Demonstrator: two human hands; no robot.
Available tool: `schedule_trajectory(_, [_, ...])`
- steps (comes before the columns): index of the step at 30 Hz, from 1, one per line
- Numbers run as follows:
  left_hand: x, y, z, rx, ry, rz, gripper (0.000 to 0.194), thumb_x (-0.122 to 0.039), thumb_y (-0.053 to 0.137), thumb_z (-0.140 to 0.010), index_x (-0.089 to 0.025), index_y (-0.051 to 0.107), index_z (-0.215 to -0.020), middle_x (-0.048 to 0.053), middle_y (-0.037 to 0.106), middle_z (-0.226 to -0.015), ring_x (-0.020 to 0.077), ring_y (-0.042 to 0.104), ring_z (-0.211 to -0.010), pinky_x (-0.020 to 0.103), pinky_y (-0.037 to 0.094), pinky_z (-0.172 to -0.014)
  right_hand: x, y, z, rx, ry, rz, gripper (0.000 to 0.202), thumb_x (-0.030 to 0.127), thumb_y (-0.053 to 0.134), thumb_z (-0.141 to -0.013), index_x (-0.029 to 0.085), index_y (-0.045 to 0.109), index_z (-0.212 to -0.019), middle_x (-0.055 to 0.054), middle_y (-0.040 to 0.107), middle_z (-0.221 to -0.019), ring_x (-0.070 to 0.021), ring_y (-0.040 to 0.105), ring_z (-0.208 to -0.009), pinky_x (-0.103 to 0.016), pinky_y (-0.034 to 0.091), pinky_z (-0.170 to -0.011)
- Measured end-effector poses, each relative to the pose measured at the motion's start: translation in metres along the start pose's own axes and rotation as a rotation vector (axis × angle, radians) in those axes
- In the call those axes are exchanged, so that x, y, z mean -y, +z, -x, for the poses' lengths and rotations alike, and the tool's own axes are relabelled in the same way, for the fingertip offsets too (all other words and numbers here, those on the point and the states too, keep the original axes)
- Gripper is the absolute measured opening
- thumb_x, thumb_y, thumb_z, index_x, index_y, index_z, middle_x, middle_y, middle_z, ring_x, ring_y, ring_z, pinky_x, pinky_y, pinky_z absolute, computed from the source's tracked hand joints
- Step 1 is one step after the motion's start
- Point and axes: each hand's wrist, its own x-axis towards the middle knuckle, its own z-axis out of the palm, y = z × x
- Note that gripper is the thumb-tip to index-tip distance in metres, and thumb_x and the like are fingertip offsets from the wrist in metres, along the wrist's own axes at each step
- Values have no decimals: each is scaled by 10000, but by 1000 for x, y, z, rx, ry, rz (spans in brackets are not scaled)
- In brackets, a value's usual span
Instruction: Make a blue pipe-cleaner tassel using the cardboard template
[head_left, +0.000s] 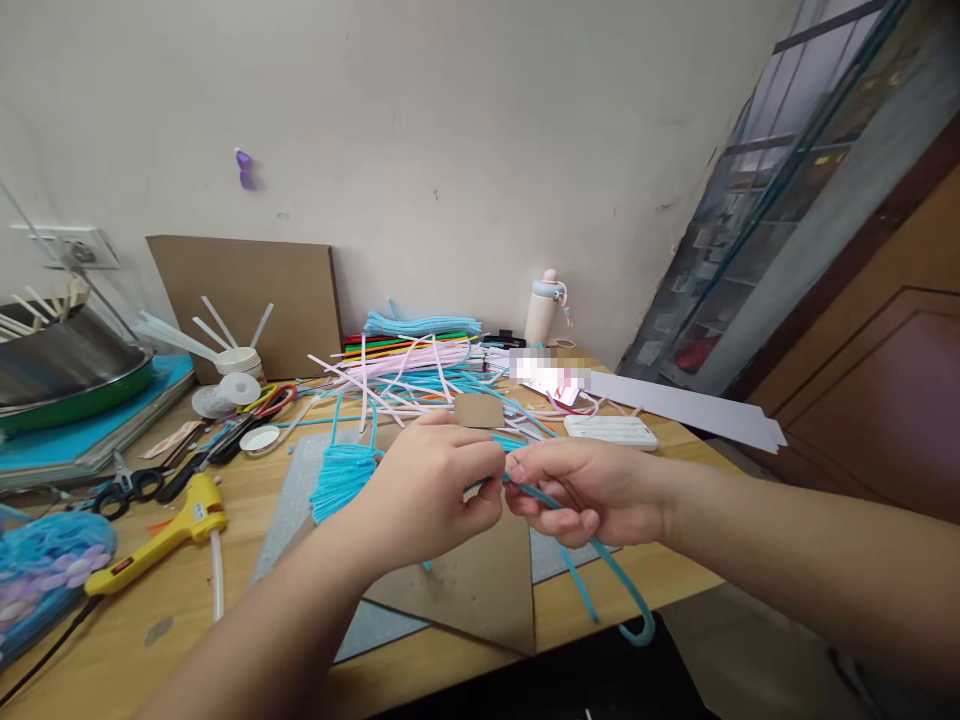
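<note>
My left hand (450, 475) and my right hand (589, 490) meet fingertip to fingertip above the work surface, both closed in a pinch on a blue pipe cleaner (619, 572). Its long end passes under my right fingers and curls back at the table's front edge. Another blue strand (577, 585) hangs below my right hand. Left of my left hand stands a bundle of blue pipe cleaners wound side by side (341, 482), with two stems sticking up. Beneath my hands lies a cardboard sheet (480, 600) on a grey cutting mat (289, 505). My fingers hide the exact contact point.
A yellow glue gun (169, 535), black-handled scissors (127, 487) and a metal pot (67, 350) are at left. Loose pink and blue pipe cleaners (420, 365) lie behind my hands. A bottle (541, 312) and a white box-shaped item (611, 432) stand farther right.
</note>
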Motion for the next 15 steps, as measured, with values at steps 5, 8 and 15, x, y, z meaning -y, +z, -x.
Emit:
schedule_trajectory(5, [-2, 6, -1, 50, -210, 148, 80, -124, 454, -640, -173, 453, -577, -54, 428, -527, 85, 331, -530, 254, 312, -592, -10, -2, -6, -324, -576, 764, 160, 213, 505, -710, 186, 385, -607, 43, 375, -552, -70, 270, -470, -222, 168, -439])
schedule_trajectory(8, [1, 12, -2, 165, -400, 426, 71, -152, 462, -632, -174, 440, -568, -52, 416, -523, 81, 353, -516, 211, 273, -489, -19, -8, -5, -339, -1026, 1398, 201, 176, 485, -754, 182, 417, -566, 17, 392, -555, -105, 268, -529, -266, 153, -480])
schedule_trajectory(15, [6, 11, -2, 120, -351, 407, 64, -143, 453, -638, -167, 473, -582, -49, 440, -533, 76, 371, -524, 208, 293, -515, -13, -10, -3, -269, -439, 680, 178, 308, 431, -834, 177, 453, -715, 25, 443, -616, -70, 338, -477, -214, 206, -425])
